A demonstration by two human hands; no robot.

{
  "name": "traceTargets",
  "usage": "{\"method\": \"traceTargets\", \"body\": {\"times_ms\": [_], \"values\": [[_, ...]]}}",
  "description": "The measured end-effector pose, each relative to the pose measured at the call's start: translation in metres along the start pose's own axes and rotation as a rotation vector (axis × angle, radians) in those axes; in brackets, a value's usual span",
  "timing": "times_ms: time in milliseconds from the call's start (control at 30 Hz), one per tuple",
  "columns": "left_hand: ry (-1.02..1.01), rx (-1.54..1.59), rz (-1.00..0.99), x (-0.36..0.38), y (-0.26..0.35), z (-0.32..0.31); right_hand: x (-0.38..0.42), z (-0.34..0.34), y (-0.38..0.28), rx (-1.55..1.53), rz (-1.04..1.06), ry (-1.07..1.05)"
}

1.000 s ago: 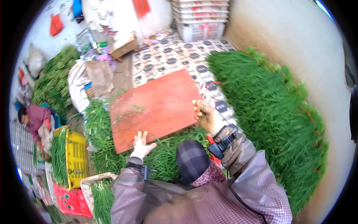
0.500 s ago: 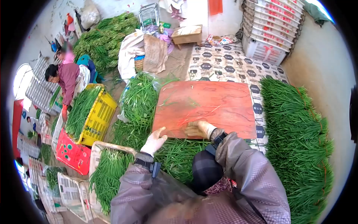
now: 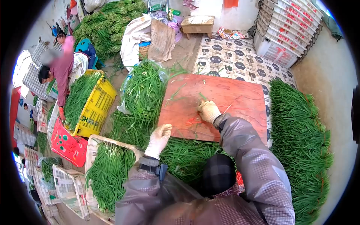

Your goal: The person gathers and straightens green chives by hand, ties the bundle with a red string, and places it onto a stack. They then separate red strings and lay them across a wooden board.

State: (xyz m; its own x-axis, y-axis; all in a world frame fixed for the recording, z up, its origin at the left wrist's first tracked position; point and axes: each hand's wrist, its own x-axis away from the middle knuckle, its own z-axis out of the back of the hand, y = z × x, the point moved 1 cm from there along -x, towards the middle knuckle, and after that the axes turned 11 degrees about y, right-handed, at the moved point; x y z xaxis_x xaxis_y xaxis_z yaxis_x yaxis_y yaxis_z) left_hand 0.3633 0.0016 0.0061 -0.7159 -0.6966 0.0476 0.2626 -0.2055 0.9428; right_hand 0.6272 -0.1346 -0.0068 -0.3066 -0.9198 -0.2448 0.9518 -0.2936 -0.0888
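My right hand (image 3: pixel 209 111), in a pale glove, is closed over the reddish wooden board (image 3: pixel 240 93). A short green leaf piece (image 3: pixel 203 96) shows at its fingers; what lies inside the fist is hidden. Thin red strips (image 3: pixel 193 121) lie on the board just below this hand. At the board's lower left edge is my gloved left hand (image 3: pixel 159 140), fingers curled together, with nothing visible in them. Loose green chives (image 3: pixel 187 155) lie below the board, and a heap of chives (image 3: pixel 142 93) in a clear plastic bag stands on its left.
Bundled chives (image 3: pixel 300 150) line the right wall. A pale crate (image 3: pixel 92 150) of chives is at lower left, with a yellow crate (image 3: pixel 98 105) beyond it. A co-worker (image 3: pixel 62 75) bends beside that crate. Stacked white baskets (image 3: pixel 285 37) and a low wooden stool (image 3: pixel 197 25) stand behind.
My right hand has moved up and right over the board, and its spread fingers have closed. My left hand has shifted slightly right and up, its fingers now curled. The view has tilted a little.
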Motion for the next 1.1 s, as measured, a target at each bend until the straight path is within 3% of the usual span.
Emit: {"method": "traceTargets", "body": {"times_ms": [133, 167, 367, 467, 600, 933, 1100], "values": [[0.024, -0.035, -0.067, -0.003, 0.012, 0.0, -0.015, 0.001, 0.002, -0.011, 0.058, -0.044], [0.026, -0.031, -0.084, -0.005, 0.013, 0.0, -0.017, 0.008, -0.002, 0.068, 0.073, 0.005], [0.07, 0.041, -0.117, -0.011, 0.032, -0.009, -0.03, 0.046, -0.021, -0.142, 0.184, 0.187], [0.025, 0.179, 0.022, -0.009, 0.057, -0.008, -0.032, 0.063, -0.038, -0.11, 0.196, 0.207], [-0.024, 0.538, 0.22, -0.016, 0.045, -0.007, -0.028, 0.077, -0.059, 0.106, 0.302, 0.369], [-0.017, 0.42, 0.172, -0.019, 0.038, -0.007, -0.029, 0.079, -0.071, 0.09, 0.325, 0.455], [0.003, 0.532, 0.246, -0.016, 0.046, -0.008, -0.028, 0.083, -0.07, 0.091, 0.311, 0.468]]}}
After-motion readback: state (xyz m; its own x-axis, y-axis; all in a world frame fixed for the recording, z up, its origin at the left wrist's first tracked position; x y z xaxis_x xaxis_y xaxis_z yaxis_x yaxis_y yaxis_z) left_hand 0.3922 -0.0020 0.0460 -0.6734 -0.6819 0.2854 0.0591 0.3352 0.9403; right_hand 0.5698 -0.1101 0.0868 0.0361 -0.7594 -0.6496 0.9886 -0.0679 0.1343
